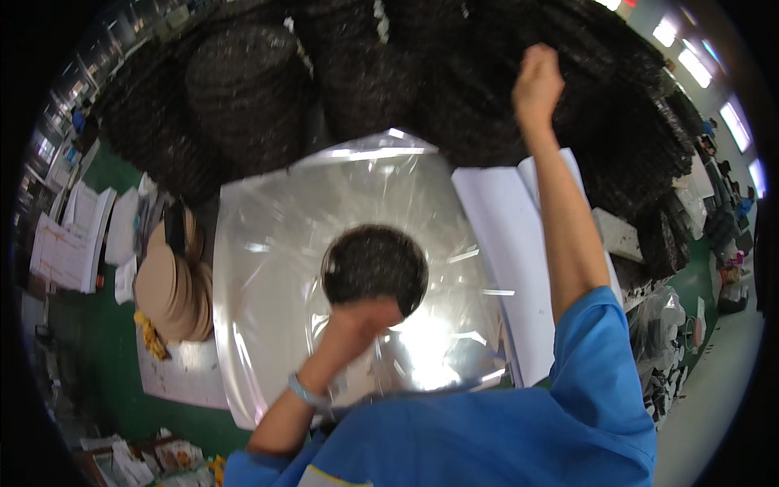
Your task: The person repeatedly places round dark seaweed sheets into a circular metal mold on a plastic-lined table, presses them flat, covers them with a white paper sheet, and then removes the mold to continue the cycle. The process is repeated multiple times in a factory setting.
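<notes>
A round dark disc, apparently a pressed cake of dark leaves (pixel 374 265), lies on a clear plastic film (pixel 261 243) spread in front of me. My left hand (pixel 365 319) is at the disc's near edge, a pale bangle on its wrist; its fingers are blurred, and what they hold cannot be told. My right hand (pixel 538 82) is raised at the upper right, before the tall dark stacks (pixel 487 103), its fingers drawn together. Whether it holds anything is not plain. White paper sheets (pixel 505 243) lie under my right forearm, beside the film.
More stacks of similar dark discs (pixel 243 91) rise along the far side. Round brown cardboard discs (pixel 164 292) lean in a pile at the left, near a yellow item (pixel 149 335). Papers (pixel 67 243) lie farther left. Plastic bags (pixel 660 322) are at the right.
</notes>
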The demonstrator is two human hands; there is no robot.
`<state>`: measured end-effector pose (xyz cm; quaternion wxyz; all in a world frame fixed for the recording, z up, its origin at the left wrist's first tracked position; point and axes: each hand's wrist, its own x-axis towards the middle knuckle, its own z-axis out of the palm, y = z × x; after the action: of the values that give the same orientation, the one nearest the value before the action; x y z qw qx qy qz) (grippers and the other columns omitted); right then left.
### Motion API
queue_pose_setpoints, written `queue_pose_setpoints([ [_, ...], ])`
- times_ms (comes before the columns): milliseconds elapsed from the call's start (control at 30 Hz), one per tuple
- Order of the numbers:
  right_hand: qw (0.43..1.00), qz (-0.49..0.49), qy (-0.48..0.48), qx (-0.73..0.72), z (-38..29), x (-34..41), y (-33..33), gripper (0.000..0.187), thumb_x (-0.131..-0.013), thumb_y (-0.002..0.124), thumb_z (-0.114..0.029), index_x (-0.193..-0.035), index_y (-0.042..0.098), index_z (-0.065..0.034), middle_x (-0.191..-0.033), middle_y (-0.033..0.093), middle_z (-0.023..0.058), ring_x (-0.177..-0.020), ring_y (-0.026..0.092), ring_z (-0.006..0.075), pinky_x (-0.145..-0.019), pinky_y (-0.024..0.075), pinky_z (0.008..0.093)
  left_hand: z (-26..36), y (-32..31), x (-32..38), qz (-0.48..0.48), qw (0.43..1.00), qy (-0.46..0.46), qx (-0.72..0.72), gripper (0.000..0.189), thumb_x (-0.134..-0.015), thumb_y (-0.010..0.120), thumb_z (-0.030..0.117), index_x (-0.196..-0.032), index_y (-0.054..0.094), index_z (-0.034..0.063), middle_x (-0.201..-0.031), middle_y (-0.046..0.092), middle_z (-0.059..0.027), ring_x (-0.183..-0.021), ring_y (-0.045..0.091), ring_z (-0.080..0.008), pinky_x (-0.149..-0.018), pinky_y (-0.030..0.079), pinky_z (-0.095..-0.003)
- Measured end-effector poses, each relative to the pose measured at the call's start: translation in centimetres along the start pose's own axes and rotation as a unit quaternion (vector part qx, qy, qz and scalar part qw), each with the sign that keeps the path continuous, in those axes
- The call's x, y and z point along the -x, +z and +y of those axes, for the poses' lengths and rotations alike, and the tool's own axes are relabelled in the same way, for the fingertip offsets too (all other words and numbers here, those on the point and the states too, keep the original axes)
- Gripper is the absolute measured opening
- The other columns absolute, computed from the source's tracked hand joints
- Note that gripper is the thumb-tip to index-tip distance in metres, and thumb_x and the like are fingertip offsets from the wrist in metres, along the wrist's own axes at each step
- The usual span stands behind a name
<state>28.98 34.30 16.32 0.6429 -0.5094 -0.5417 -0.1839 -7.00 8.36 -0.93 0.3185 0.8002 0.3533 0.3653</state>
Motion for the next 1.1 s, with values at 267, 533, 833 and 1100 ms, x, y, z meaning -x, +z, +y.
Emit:
queue_pose_setpoints([
  [267,0.907,-0.413,-0.047,-0.064,-11.1,22.7,-6.6,0.028,-0.080,0.059,0.013,-0.102,0.070,-0.0005,-0.119,0.056,0.0148,-0.097,0.063,0.0342,-0.082,0.0547,0.0421,-8.6,-9.6,-6.7,0.160,0.932,-0.275,0.175,0.055,-0.107,0.038,0.045,-0.133,0.059,0.0017,-0.129,0.066,-0.0162,-0.126,0.058,-0.0218,-0.113,0.034,-0.0380],
  [533,0.847,-0.511,0.037,-0.144,-10.1,23.4,-8.0,0.018,-0.082,0.062,0.005,-0.098,0.068,-0.0007,-0.094,0.060,0.0119,-0.090,0.064,0.0310,-0.073,0.0544,0.0396,0.5,-1.2,-5.4,-0.143,0.937,-0.002,-0.319,0.095,-0.087,0.059,0.062,-0.158,0.024,0.0094,-0.166,0.015,-0.0166,-0.152,0.009,-0.0426,-0.120,0.006,-0.0630],
  [833,0.767,-0.608,-0.193,-0.072,-11.1,25.1,-10.7,0.024,-0.083,0.067,-0.025,-0.084,0.068,-0.0011,-0.101,0.066,0.0075,-0.111,0.060,0.0246,-0.115,0.0374,0.0478,-1.6,0.6,-5.5,-0.278,0.863,-0.070,-0.417,0.090,-0.092,0.044,0.071,-0.161,0.019,0.0188,-0.168,0.004,-0.0126,-0.153,0.000,-0.0422,-0.117,-0.002,-0.0663],
  [1100,0.807,-0.583,-0.012,-0.091,0.5,24.1,-21.4,0.038,-0.096,0.055,-0.011,-0.133,0.059,-0.0025,-0.137,0.059,0.0141,-0.132,0.050,0.0272,-0.113,0.0423,0.0363,-1.6,-0.4,-6.6,-0.363,0.862,-0.099,-0.340,0.097,-0.092,0.045,0.073,-0.162,0.006,0.0182,-0.167,-0.008,-0.0165,-0.152,-0.009,-0.0452,-0.117,-0.007,-0.0651],
])
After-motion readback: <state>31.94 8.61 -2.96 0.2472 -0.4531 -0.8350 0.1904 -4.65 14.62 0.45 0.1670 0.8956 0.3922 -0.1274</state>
